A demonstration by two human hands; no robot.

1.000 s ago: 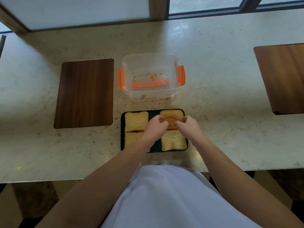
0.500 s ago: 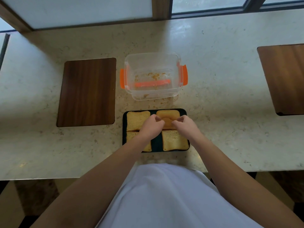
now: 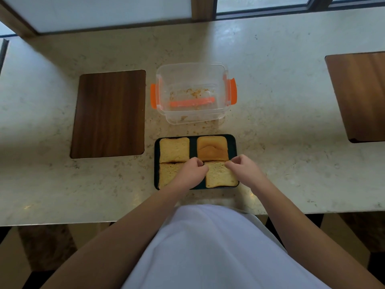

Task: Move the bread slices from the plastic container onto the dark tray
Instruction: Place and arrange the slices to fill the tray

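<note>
The dark tray [image 3: 193, 147] lies at the counter's front edge and holds several bread slices. A pale slice [image 3: 174, 149] sits far left and a browner crust slice [image 3: 212, 148] far right. Another pale slice [image 3: 219, 175] lies near right, and the near-left slice [image 3: 166, 174] is partly hidden under my left wrist. My left hand [image 3: 192, 170] hovers curled over the tray's middle. My right hand [image 3: 244, 167] is curled at the near-right slice's far corner. Neither holds a slice. Behind the tray, the clear plastic container [image 3: 193, 119] with orange clips holds only crumbs.
A dark wooden board [image 3: 109, 113] is set into the marble counter to the left. A second wooden board [image 3: 360, 94] sits at the far right. Crumbs lie on the counter between container and tray. A window frame runs along the back.
Both hands have let go of the browner far-right slice, which now lies flat on the tray, and have drawn back toward me over the near slices.
</note>
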